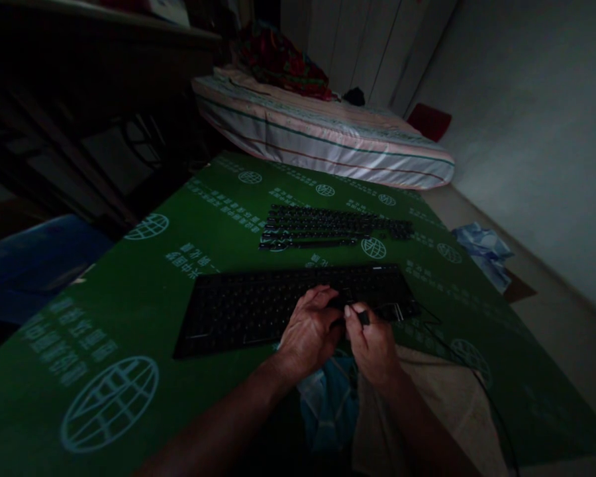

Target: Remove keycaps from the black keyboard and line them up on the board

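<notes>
A black computer keyboard [243, 301] lies on a green board with pale printed globes. Its right part looks bare of keys, though the dim light hides detail. My left hand [314, 324] rests on the keyboard right of its middle, fingers bent and close together, their tips partly lost in shadow. Touching or nearly touching it, my right hand [372, 341] is closed in a pinch round a small black object [363, 318], whose dark end sticks out by the index finger. Behind the keyboard, loose black keycaps [318, 225] are laid out in rows.
The green board [124, 298] fills the foreground. A black cable [469, 371] runs from the keyboard's right end past a beige cloth [437, 404]. Blue cloth [330, 404] shows below my hands. Beyond stand a mattress [328, 139] and a dark table [99, 33]; a plastic bag [484, 248] lies right.
</notes>
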`<state>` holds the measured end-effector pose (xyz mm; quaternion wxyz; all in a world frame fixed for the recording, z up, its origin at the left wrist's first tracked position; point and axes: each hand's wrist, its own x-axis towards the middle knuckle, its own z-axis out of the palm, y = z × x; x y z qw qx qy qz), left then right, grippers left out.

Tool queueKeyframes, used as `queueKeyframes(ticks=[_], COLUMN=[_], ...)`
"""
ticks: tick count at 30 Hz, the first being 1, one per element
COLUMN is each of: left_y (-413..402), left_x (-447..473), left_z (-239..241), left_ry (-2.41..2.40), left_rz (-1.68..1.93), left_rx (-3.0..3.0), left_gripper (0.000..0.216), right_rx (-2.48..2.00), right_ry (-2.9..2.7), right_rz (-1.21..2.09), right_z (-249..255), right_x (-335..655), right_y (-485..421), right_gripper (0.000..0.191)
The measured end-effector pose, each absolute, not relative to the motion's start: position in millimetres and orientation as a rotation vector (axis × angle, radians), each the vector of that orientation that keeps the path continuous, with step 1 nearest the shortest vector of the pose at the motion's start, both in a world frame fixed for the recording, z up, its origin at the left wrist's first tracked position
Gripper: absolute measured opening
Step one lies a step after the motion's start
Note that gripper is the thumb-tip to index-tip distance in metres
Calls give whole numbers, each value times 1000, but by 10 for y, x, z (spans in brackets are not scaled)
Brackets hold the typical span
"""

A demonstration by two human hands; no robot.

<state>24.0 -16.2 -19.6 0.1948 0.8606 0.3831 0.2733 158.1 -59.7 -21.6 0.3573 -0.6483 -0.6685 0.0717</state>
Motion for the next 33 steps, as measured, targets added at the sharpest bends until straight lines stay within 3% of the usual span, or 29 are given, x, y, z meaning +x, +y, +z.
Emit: queueKeyframes(ticks=[14, 33], left_y=[-178, -124], left_x=[251, 208], left_z=[-224, -226], left_ry=[1085, 1006], left_rz=[815, 889], left_rx=[2390, 2239], left_gripper=[10, 12], right_rx=[-1603, -1418], right_ry=[-1629, -1139], right_rz=[263, 746], right_z=[-258, -235], right_x=[1604, 1646], right_y=[-607, -611], right_gripper=[31, 31])
